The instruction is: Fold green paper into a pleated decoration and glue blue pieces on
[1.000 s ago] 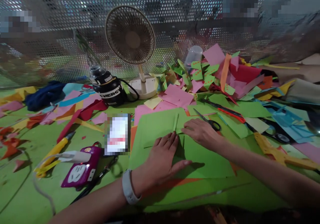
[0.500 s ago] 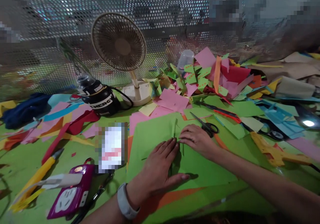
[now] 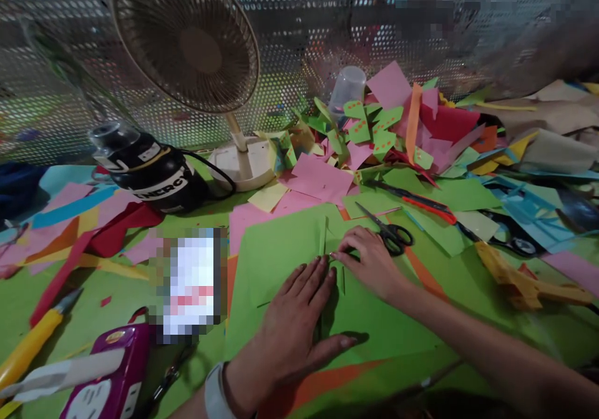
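Paper fills the head view: your left hand [image 3: 290, 325] lies flat, fingers spread and pressed on a green paper sheet [image 3: 281, 250] that rests on the green tabletop [image 3: 70, 344] in front of you. Your right hand [image 3: 369, 260] rests on the same sheet just to the right, its grip closed lightly, fingertips [image 3: 337, 253] pinching at a raised fold in the paper beside the left fingertips. A white band sits on your left wrist. Black-handled scissors [image 3: 390, 231] lie just beyond your right hand, nearly touching it. An orange strip shows under the near edge of the sheet. Further back stands a small desk fan [image 3: 187, 38], with a dark bottle [image 3: 150, 172] on its side to the left. A heap of pink, red and green paper scraps [image 3: 397, 132] is piled at the back right. At the near left lie a purple power strip [image 3: 110, 384] and a yellow utility knife [image 3: 28, 344].
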`<state>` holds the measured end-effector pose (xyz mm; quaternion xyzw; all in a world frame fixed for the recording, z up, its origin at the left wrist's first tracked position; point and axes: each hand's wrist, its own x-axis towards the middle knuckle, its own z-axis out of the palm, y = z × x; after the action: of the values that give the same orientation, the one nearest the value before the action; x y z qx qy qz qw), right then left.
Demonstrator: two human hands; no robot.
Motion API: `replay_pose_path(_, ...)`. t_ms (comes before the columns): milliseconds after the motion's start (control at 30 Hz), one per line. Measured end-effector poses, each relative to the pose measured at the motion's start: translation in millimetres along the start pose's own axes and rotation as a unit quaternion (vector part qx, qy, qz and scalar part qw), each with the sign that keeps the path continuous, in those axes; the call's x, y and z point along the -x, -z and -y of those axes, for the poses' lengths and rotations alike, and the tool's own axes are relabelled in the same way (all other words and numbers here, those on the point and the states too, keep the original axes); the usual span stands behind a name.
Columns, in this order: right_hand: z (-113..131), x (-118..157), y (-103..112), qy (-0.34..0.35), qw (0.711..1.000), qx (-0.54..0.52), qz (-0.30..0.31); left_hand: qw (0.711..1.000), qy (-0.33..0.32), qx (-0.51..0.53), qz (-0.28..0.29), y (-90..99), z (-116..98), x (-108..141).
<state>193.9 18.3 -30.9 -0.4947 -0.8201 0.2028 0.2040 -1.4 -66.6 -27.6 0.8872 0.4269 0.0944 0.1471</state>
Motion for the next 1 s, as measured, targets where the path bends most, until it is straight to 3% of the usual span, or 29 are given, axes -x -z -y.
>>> replay_pose_path(433, 5.6, 1.9, -6.0, -0.036, 0.999, -0.014, -0.027, 0.999, -0.009, -0.025, -0.035, -2.1, 1.0, 0.7)
replay_pose_path(1000, -0.3, -0.4, -7.0, -0.032, 0.998, -0.037, -0.033, 0.998, -0.018, -0.053, -0.041, -2.1, -0.1, -0.3)
